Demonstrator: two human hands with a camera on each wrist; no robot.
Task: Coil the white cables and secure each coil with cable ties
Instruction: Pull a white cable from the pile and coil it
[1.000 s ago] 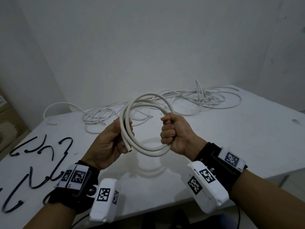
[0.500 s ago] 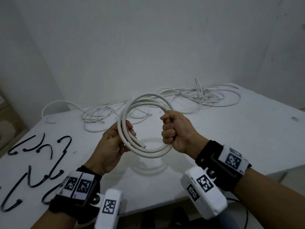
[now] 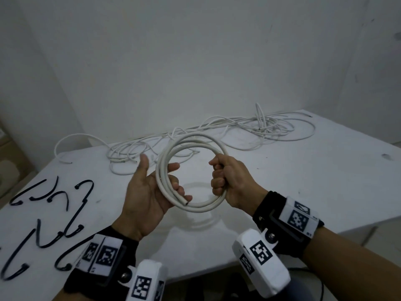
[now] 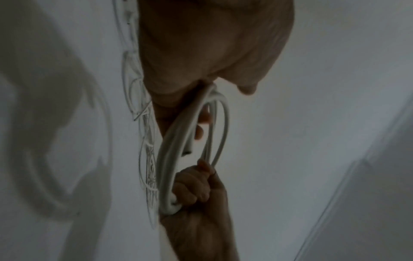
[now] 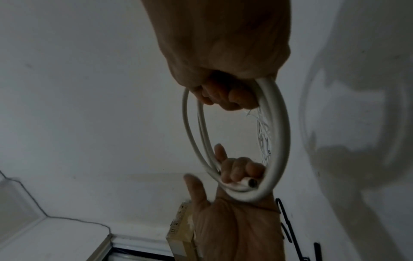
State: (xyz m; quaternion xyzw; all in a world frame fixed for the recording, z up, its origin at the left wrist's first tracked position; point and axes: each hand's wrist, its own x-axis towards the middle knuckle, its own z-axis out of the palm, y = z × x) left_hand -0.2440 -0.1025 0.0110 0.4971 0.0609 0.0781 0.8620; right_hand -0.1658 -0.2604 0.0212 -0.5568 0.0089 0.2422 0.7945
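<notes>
A coil of thick white cable (image 3: 202,208) hangs in the air over the white table (image 3: 303,181). My right hand (image 3: 227,181) grips the coil's right side in a full fist. My left hand (image 3: 149,192) is palm up under the left side, with its thumb lifted clear. In the right wrist view three fingers of that left hand (image 5: 236,169) curl over the strands beside the cut cable end (image 5: 251,183), and the index finger is straight. The left wrist view shows the coil (image 4: 170,159) edge-on, running to the right fist (image 4: 196,185).
Tangled thin white cables (image 3: 260,127) lie along the table's far side, with more at the back left (image 3: 130,151). Several black cable ties (image 3: 65,213) are scattered at the near left. A cardboard box (image 3: 8,166) stands beyond the left edge.
My left thumb has come off the coil and the hand has turned palm up. The cut cable end has slid further down round the loop. The right fist has not moved.
</notes>
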